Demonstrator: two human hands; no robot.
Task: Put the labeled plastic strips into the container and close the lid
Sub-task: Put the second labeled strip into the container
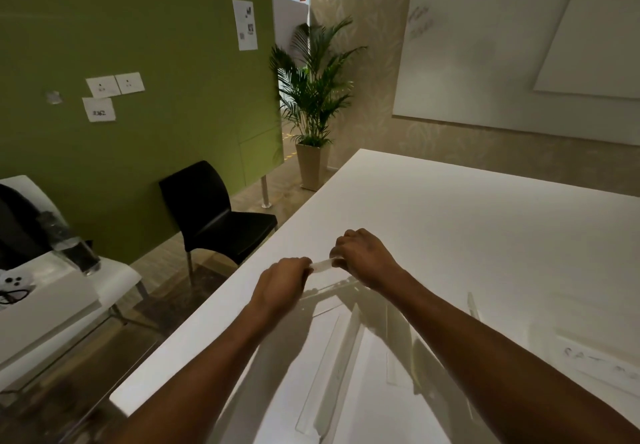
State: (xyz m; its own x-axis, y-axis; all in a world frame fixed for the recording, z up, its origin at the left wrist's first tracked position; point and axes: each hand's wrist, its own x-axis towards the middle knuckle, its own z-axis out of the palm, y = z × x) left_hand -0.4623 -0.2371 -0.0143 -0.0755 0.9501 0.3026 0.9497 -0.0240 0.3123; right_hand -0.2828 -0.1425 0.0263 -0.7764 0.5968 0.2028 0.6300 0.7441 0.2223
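Observation:
Both hands hold one short clear plastic strip between them, above the white table. My left hand grips its left end and my right hand grips its right end. Below and between my forearms lies a long clear plastic container, hard to make out against the table; I cannot tell where its lid is. A clear piece with a white handwritten label lies at the right, near my right forearm.
The table's left edge runs diagonally close to my left arm. A black chair stands beyond that edge, with a white bench carrying a bottle at the far left. A potted palm stands past the table's far corner.

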